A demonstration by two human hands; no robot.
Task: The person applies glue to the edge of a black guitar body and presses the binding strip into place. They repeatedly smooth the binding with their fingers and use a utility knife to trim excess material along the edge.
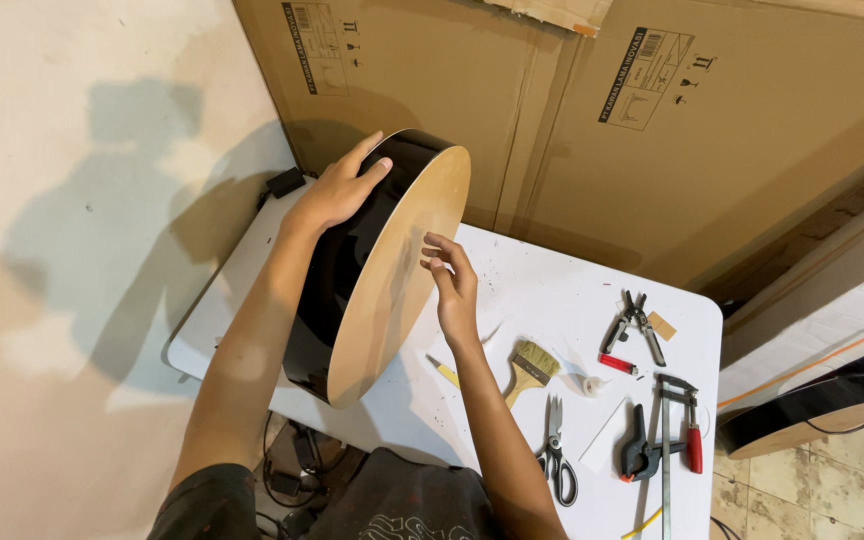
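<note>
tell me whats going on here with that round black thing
A person stands a round black drum-like shell on its edge over a white table. The left hand grips its black rim at the top, and the right hand has its fingertips on the pale wooden face. On the table to the right lie a paintbrush, scissors, pliers and a bar clamp. Cardboard boxes lean behind.
</note>
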